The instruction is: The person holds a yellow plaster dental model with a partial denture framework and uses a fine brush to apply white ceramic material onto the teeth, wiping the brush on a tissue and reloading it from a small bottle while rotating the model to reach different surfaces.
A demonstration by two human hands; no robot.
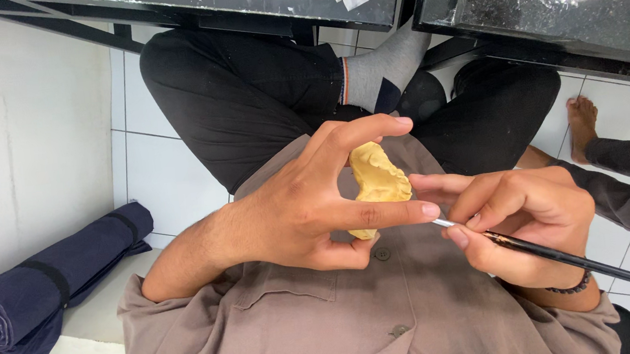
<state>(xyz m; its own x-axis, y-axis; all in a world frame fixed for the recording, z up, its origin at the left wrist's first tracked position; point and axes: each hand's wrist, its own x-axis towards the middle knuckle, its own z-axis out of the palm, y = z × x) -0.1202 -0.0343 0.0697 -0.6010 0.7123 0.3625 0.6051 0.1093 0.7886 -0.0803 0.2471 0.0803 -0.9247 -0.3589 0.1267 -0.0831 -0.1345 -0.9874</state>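
Your left hand [295,211] pinches the yellow dental cast [378,178]; right hand [526,224] grips the slim brush [578,262], mid-detailing; next stroke wants a steady tip

Yellow dental cast [378,179] upright over lap, thin black brush [577,259] slanting, metal tip beside it

left hand [310,201] gripped yellow plaster dental cast [378,178] | right hand [529,220] held thin black brush [577,259], tip by cast | rolled navy mat [43,287] lay left

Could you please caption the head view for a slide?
Left hand holds a yellow cast; right hand holds a tool.
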